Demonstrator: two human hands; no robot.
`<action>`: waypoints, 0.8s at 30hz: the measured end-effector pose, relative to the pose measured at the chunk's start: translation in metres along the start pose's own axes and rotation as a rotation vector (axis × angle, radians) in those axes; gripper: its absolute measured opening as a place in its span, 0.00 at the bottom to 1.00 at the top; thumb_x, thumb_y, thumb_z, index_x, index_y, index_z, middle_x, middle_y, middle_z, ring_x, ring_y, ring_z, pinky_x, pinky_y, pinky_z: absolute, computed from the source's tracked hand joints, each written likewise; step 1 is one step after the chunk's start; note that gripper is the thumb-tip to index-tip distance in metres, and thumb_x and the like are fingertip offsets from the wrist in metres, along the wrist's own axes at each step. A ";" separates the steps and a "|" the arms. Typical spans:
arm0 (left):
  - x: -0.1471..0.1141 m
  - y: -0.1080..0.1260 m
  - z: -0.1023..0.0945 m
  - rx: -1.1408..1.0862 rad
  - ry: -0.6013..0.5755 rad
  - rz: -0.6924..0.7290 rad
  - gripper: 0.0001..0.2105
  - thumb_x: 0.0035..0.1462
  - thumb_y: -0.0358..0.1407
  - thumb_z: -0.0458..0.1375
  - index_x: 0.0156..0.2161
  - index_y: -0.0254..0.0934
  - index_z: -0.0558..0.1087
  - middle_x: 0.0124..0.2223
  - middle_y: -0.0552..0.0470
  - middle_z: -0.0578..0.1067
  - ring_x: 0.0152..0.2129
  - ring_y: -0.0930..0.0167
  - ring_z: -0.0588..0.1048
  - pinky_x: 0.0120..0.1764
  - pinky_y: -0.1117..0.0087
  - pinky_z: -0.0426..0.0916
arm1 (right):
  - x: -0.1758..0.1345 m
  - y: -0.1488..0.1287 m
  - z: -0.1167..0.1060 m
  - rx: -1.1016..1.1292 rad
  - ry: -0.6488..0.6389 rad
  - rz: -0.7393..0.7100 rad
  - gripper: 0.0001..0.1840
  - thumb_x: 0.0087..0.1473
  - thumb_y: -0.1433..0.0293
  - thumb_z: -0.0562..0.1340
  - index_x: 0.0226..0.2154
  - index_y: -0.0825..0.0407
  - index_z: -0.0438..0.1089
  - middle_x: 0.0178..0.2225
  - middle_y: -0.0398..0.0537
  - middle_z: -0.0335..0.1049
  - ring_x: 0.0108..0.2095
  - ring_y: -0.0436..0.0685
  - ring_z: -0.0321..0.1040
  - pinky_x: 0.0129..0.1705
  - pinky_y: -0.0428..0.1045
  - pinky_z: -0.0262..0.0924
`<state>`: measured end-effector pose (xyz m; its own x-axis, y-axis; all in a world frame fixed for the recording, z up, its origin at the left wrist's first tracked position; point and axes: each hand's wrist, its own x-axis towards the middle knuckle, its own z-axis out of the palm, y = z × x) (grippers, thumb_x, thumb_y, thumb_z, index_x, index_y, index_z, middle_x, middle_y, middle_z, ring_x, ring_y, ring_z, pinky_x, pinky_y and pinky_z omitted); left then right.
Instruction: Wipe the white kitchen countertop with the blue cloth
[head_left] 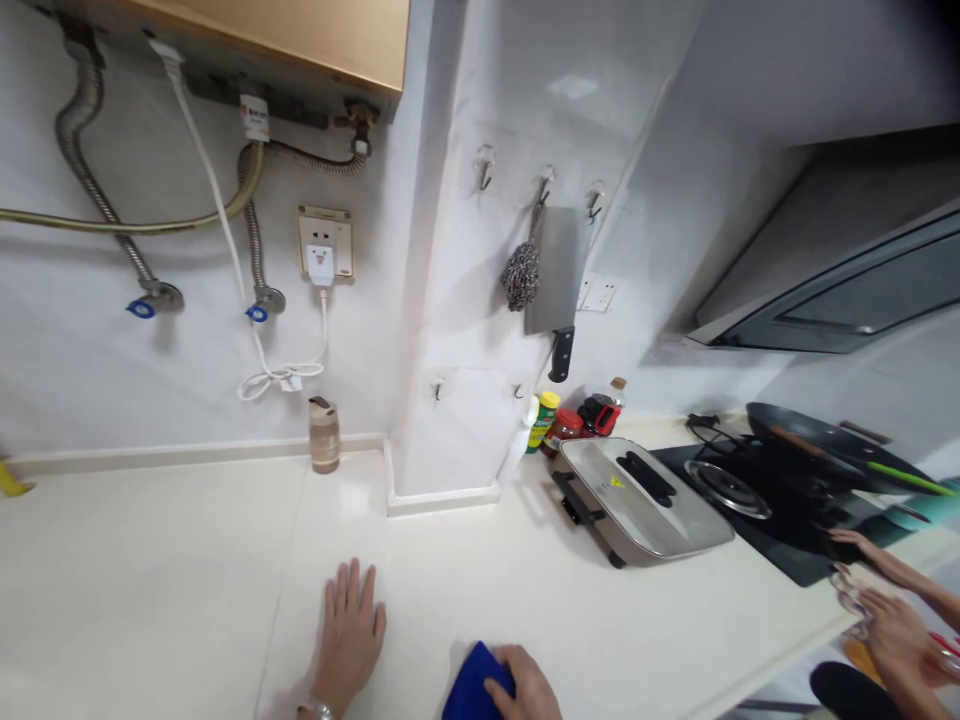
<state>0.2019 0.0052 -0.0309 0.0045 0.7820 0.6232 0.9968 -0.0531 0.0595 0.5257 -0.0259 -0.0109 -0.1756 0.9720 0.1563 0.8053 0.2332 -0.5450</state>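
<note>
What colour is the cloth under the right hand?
Blue. The cloth lies on the white counter under the right hand; the head view shows it.

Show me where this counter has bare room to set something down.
Bare counter runs left of the left hand, up to the small bottle by the wall. A strip lies between the blue cloth under the right hand and the lidded electric pan. Right of it: jars, stove, wok, another person's hands.

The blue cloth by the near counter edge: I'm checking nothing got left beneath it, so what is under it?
Only the white countertop shows around the blue cloth. The right hand presses on it; the left hand lies flat beside it. Anything beneath the cloth is covered.
</note>
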 end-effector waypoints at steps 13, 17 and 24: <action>0.003 0.003 -0.011 -0.034 -0.109 -0.026 0.27 0.63 0.38 0.49 0.65 0.31 0.60 0.69 0.34 0.55 0.68 0.51 0.46 0.64 0.42 0.52 | -0.031 0.016 0.005 -0.631 0.204 -0.410 0.33 0.62 0.63 0.53 0.67 0.52 0.48 0.64 0.51 0.59 0.64 0.62 0.55 0.62 0.59 0.56; 0.003 0.004 -0.013 -0.037 -0.128 -0.024 0.29 0.62 0.38 0.49 0.67 0.33 0.55 0.71 0.36 0.50 0.69 0.52 0.46 0.65 0.42 0.50 | -0.010 0.031 0.003 -0.669 0.179 -0.405 0.34 0.62 0.64 0.52 0.68 0.50 0.46 0.66 0.47 0.55 0.66 0.61 0.51 0.63 0.59 0.54; 0.008 0.006 -0.017 -0.085 -0.117 -0.060 0.34 0.60 0.37 0.49 0.70 0.37 0.46 0.72 0.41 0.46 0.69 0.53 0.46 0.67 0.43 0.46 | 0.110 0.056 -0.002 -0.541 0.113 -0.070 0.31 0.65 0.60 0.42 0.65 0.54 0.54 0.67 0.51 0.54 0.68 0.60 0.45 0.69 0.63 0.44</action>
<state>0.2069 0.0004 -0.0124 -0.0407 0.8520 0.5220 0.9852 -0.0528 0.1631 0.5524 0.0942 -0.0223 -0.2015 0.9383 0.2810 0.9750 0.2196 -0.0342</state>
